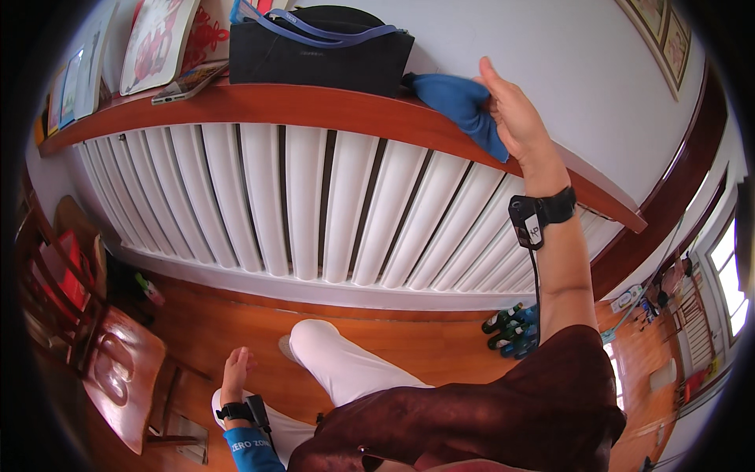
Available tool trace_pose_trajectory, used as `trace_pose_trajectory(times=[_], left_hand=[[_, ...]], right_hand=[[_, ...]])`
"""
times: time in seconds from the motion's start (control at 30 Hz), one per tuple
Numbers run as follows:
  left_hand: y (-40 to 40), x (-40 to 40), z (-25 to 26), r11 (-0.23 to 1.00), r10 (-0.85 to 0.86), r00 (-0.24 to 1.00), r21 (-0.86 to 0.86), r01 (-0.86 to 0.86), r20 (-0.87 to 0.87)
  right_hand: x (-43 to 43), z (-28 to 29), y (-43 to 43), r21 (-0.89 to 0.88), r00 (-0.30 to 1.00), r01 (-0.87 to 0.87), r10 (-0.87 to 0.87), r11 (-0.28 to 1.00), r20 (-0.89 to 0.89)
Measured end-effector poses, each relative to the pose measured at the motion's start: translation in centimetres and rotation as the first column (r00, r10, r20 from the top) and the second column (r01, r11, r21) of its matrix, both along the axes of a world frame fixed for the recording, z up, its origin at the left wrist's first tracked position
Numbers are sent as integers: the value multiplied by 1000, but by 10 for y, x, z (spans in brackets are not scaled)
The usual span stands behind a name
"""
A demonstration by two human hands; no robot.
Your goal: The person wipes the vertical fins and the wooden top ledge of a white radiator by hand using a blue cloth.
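My right hand (514, 113) is up at the right part of a reddish-brown wooden shelf (330, 106), gripping a blue cloth (457, 100). The thumb points up and the other fingers are partly hidden. The cloth lies bunched on the shelf beside a black bag or box (318, 62), and one corner hangs over the front edge. Low on the left, my left hand (237, 367) hangs over the floor near my knee, holding nothing, with its fingers loosely extended. Black straps with small devices circle both wrists.
A phone (190, 81) and framed pictures (158, 44) stand left on the shelf. Below runs a white radiator (307, 200). A wooden chair (124, 366) is near my left hand. Green bottles (512, 330) stand on the floor at right. A picture frame (657, 35) hangs on the wall.
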State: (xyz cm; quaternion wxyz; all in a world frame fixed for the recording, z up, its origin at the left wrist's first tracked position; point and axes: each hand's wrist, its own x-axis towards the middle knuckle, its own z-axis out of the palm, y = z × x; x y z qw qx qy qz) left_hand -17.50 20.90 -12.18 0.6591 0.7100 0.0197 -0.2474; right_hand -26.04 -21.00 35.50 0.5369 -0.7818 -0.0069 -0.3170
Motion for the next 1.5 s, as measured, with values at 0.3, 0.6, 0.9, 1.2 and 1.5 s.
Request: trace_pose_trajectory(times=[0.3,0.6,0.9,1.2,1.5], left_hand=[[-1,7,-11,1000,-10,1000,-15,10,20],[-10,7,0,999,-6,1000,39,5,14],[-9,12,-5,998,5,1000,63,-5,-7],[-15,8,4,991,6,999,131,-1,-36],[-24,-11,9,970,-41,999,237,46,-27]], right_hand=[[16,-25,5,-920,974,196,-179,339,141],[24,-39,5,-889,917,399,-98,227,386],[-17,-43,-40,-870,903,429,-141,243,406],[-75,-36,-94,-890,906,387,-282,241,317],[-130,-31,-158,-904,870,281,-483,321,98]])
